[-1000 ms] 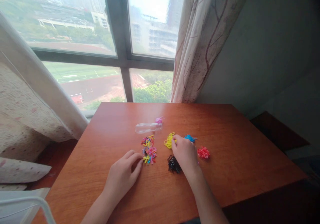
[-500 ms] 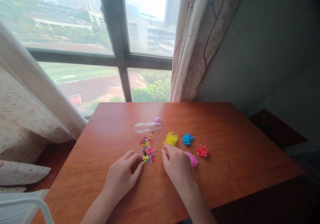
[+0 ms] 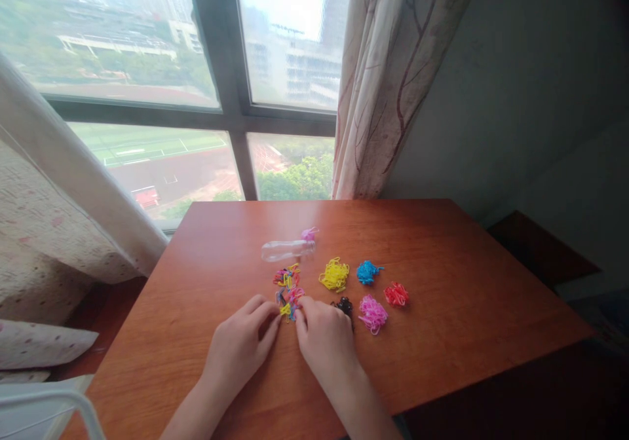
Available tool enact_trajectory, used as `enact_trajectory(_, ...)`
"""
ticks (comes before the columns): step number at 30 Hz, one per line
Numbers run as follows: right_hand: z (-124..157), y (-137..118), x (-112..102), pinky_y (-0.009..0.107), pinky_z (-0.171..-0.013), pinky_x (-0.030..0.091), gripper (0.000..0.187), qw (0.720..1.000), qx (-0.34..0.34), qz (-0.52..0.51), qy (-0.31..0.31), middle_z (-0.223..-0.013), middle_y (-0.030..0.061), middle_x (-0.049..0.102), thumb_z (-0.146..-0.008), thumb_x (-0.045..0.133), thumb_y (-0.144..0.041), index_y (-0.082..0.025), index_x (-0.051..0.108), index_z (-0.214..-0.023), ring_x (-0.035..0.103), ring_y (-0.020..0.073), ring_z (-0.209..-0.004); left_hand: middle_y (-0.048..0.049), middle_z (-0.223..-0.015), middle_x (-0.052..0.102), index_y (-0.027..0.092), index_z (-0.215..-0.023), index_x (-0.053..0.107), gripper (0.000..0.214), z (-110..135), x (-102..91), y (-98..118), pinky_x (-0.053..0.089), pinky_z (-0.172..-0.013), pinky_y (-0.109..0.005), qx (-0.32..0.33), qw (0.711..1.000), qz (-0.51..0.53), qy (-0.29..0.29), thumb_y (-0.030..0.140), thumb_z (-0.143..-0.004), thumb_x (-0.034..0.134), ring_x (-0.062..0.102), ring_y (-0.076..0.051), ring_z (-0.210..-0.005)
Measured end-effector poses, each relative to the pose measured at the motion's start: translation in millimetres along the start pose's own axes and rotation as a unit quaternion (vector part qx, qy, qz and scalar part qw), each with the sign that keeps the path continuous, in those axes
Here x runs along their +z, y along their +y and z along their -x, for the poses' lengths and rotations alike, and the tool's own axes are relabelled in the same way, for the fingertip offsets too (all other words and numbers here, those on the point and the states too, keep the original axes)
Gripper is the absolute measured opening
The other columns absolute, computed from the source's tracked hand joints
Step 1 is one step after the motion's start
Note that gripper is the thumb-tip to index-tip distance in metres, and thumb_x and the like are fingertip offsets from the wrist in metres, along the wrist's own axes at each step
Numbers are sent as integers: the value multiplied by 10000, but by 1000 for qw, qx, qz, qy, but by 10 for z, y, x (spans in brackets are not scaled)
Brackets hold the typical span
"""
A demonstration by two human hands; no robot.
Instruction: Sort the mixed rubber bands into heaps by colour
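My left hand (image 3: pixel 243 338) rests on the table with thumb and fingers drawn together at the left edge of a mixed pile of small coloured rubber bands (image 3: pixel 285 310). Yellow bands lie right beside its fingertips. From the other side, my right hand (image 3: pixel 327 335) reaches into the same pile, thumb and forefinger pinched together. Whatever either pinch holds is too small to make out. More mixed bands (image 3: pixel 287 275) lie just beyond. To the right are sorted heaps: yellow bands (image 3: pixel 335 275), blue bands (image 3: pixel 367 272), red bands (image 3: pixel 396 294), pink bands (image 3: pixel 373 314) and black bands (image 3: pixel 345 306), partly hidden by my right hand.
A clear plastic bottle-like container (image 3: pixel 287 250) lies on its side toward the back of the brown table (image 3: pixel 442 250), with a pink-purple piece (image 3: pixel 309 234) behind its right end. Window and curtains (image 3: pixel 373 99) stand beyond the table. A white rail (image 3: pixel 54 397) shows at lower left.
My right hand has moved left from beside the yellow heap to the mixed pile, uncovering the black heap and more of the pink one. My left hand has stayed almost in place.
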State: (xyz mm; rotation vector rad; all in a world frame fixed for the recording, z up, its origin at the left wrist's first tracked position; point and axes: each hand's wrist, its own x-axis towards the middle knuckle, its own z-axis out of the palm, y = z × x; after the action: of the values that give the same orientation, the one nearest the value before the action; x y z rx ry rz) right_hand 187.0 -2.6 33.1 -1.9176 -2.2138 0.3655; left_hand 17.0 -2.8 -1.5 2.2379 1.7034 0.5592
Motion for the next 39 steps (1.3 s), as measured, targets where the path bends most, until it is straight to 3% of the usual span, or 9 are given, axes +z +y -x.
enact_trajectory(9, 12, -17, 64, 220, -603, 395, 111, 1000, -15, -12, 3, -847, 18, 732, -947, 567, -201, -250, 644, -1010, 694, 183, -752, 10, -904, 655, 262, -921, 637, 176, 13, 9, -10, 469, -622, -218, 14, 1000, 16, 13, 311, -941, 468, 646, -129, -702)
enact_trajectory(15, 58, -55, -13, 224, -590, 367, 127, 999, -30, -39, 5, -851, 11, 731, -949, 560, -200, -249, 633, -1040, 694, 175, -752, 13, -909, 644, 254, -930, 637, 150, 6, -2, -7, 468, -618, -204, 22, 998, 59, 29, 267, -923, 487, 633, -115, -692)
enact_trajectory(27, 68, -47, 75, 231, -586, 337, 104, 998, -9, -62, 14, -816, 4, 730, -949, 558, -200, -237, 639, -894, 692, 171, -735, -4, -907, 624, 219, -928, 612, 157, 0, -14, -8, 484, -715, -213, 68, 990, 121, 14, 238, -961, 460, 608, -113, -755)
enact_trajectory(39, 16, -26, 108, 256, -575, 384, 152, 999, 24, -36, 16, -871, 40, 732, -947, 542, -182, -227, 635, -1059, 697, 216, -750, 17, -900, 645, 226, -913, 611, 154, -12, -16, -9, 488, -657, -202, 45, 996, 61, 51, 285, -956, 476, 630, -108, -695)
